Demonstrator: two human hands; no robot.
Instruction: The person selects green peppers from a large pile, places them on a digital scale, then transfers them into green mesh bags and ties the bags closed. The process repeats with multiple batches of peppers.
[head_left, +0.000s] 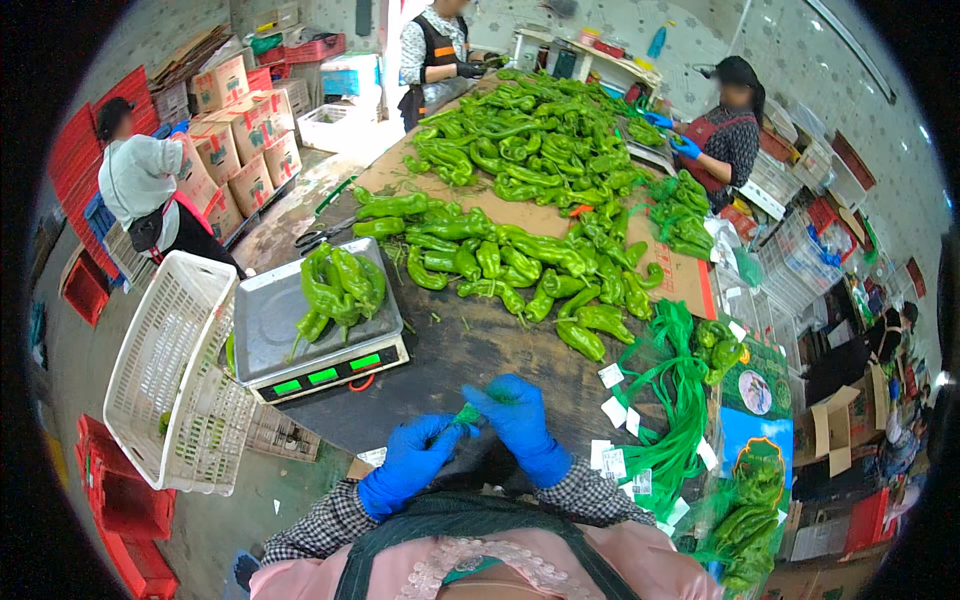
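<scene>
My left hand (414, 459), in a blue glove, pinches one part of a green mesh net (468, 415) in front of my body. My right hand (521, 424), gloved alike, has its fingers closed on the same net. Green peppers lie on the tray of a digital scale (262, 304), to the left beyond my hands. Loose green peppers (517, 262) spread across the dark tabletop farther off. A bundle of empty green mesh nets (679, 405) with white tags lies right of my right hand.
A large pepper heap (525, 142) covers the far table. Scissors (324, 235) lie behind the scale. White plastic crates (169, 367) stand left, and filled nets of peppers (750, 525) lie right. Two people work at the table's far end; another stands by cardboard boxes (251, 124).
</scene>
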